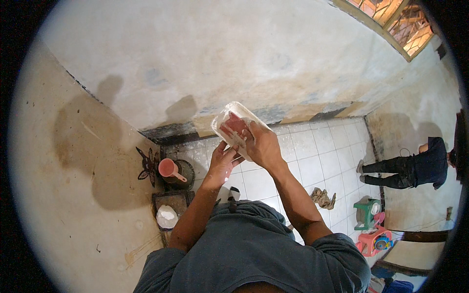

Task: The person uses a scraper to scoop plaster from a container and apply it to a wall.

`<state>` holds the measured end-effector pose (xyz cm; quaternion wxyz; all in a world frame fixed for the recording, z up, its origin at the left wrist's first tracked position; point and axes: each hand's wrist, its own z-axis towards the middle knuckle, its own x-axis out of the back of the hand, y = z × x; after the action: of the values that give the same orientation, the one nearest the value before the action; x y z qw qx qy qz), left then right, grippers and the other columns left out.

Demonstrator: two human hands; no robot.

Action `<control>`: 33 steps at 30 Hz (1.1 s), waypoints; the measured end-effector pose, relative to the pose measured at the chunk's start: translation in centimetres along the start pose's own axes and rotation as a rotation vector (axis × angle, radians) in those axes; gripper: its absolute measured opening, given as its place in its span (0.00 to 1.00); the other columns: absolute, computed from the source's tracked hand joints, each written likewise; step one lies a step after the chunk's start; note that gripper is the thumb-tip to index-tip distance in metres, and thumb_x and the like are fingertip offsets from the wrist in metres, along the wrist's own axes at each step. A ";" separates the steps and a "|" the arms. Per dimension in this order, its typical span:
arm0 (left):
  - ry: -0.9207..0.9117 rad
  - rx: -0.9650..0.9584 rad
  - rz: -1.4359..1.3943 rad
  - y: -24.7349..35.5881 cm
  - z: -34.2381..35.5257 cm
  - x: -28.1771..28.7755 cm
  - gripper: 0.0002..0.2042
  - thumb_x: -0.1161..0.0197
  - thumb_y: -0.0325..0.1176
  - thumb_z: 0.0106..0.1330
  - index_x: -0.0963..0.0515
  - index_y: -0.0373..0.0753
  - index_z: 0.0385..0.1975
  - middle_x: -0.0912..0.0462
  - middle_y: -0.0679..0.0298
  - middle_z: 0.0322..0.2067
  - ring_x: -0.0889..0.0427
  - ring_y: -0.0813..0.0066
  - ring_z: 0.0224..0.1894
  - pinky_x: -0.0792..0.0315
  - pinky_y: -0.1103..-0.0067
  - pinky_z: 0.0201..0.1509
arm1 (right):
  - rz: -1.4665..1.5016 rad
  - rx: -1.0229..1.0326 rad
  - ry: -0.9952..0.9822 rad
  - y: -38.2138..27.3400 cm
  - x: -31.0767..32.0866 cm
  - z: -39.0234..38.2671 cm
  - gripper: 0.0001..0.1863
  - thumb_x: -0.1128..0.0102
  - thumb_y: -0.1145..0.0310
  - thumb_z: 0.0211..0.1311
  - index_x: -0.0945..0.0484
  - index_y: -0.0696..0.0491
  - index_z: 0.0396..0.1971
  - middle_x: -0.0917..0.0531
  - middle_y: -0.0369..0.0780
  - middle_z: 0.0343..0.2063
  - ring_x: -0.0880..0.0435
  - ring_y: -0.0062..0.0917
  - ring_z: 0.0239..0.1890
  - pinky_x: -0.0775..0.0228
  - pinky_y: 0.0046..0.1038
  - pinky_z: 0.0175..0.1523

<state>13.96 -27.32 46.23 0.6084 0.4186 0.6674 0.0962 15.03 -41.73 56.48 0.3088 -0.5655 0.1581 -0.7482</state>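
Observation:
A white rectangular plastic container (251, 113), smeared with pale paste, is held tilted in front of me near the wall. My left hand (223, 163) supports it from below, with its fingers at the near side and white smears on the skin. My right hand (264, 145) is closed on a flat red scraper (234, 124) inside the container. The scraper carries whitish paste, and its gripped end is hidden by my fingers.
At left stand a dark bucket (184, 184) with a pink dipper (168, 167) and a dark stand (161, 198) bearing a white bundle (167, 216). A crumpled cloth (323, 198) lies on the tiles. Green (362, 215) and pink (366, 244) stools and another person (415, 166) are at right.

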 end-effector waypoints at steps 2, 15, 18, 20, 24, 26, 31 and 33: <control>-0.007 0.003 0.003 0.1 -0.2 0.0 0.23 0.40 0.33 0.68 0.36 0.40 0.61 0.24 0.59 0.54 0.22 0.62 0.53 0.27 0.62 0.58 | 0.021 -0.036 0.015 0.7 0.0 0.1 0.09 0.44 0.74 0.58 0.26 0.61 0.38 0.20 0.57 0.30 0.21 0.56 0.35 0.29 0.46 0.38; 0.001 0.011 0.083 0.5 -1.3 -0.7 0.24 0.41 0.34 0.69 0.38 0.39 0.63 0.26 0.56 0.56 0.23 0.59 0.56 0.28 0.60 0.61 | -0.110 0.026 0.138 1.8 0.8 0.5 0.04 0.45 0.76 0.58 0.28 0.60 0.30 0.20 0.55 0.27 0.20 0.53 0.31 0.29 0.47 0.34; -0.015 -0.009 0.063 0.2 -1.1 -0.1 0.24 0.41 0.34 0.69 0.38 0.39 0.63 0.25 0.57 0.55 0.22 0.59 0.54 0.28 0.61 0.60 | -0.162 -0.030 -0.039 0.9 0.3 -0.4 0.13 0.43 0.71 0.53 0.27 0.57 0.40 0.20 0.52 0.32 0.19 0.50 0.35 0.26 0.47 0.39; -0.035 -0.019 0.033 0.2 -1.0 -0.1 0.24 0.41 0.34 0.69 0.38 0.39 0.63 0.25 0.58 0.54 0.22 0.60 0.53 0.27 0.61 0.59 | -0.182 0.049 -0.035 0.2 -0.1 -0.9 0.17 0.41 0.72 0.51 0.27 0.57 0.43 0.19 0.51 0.33 0.19 0.48 0.37 0.26 0.45 0.40; 0.003 -0.012 0.001 0.3 -1.3 -0.4 0.22 0.40 0.32 0.69 0.36 0.38 0.60 0.24 0.57 0.51 0.20 0.63 0.51 0.25 0.66 0.57 | -0.134 0.132 0.003 -0.6 -0.2 -1.5 0.12 0.44 0.73 0.57 0.25 0.59 0.41 0.19 0.54 0.29 0.18 0.51 0.32 0.24 0.44 0.36; 0.014 -0.016 -0.015 0.4 -1.5 -0.3 0.22 0.40 0.32 0.69 0.36 0.38 0.61 0.24 0.57 0.51 0.20 0.63 0.51 0.24 0.66 0.56 | -0.110 0.105 0.027 -1.2 0.1 -1.5 0.10 0.45 0.72 0.59 0.25 0.59 0.40 0.19 0.55 0.29 0.19 0.52 0.32 0.25 0.45 0.36; -0.002 -0.018 -0.018 0.3 -1.6 -0.2 0.23 0.40 0.32 0.69 0.37 0.38 0.61 0.23 0.56 0.51 0.19 0.63 0.50 0.24 0.65 0.56 | -0.046 0.054 -0.007 -1.2 0.2 -1.7 0.15 0.43 0.71 0.57 0.26 0.59 0.43 0.19 0.53 0.31 0.19 0.50 0.34 0.26 0.46 0.39; -0.003 -0.017 -0.020 0.2 -1.4 -0.1 0.23 0.40 0.32 0.69 0.37 0.38 0.61 0.23 0.56 0.51 0.19 0.63 0.50 0.24 0.65 0.56 | -0.017 0.071 -0.006 -1.2 0.0 -1.8 0.08 0.45 0.71 0.61 0.25 0.59 0.37 0.19 0.55 0.30 0.19 0.53 0.32 0.27 0.46 0.36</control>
<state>12.76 -26.72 46.76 0.6137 0.4067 0.6700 0.0952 12.94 -40.98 56.61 0.3227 -0.5578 0.1259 -0.7542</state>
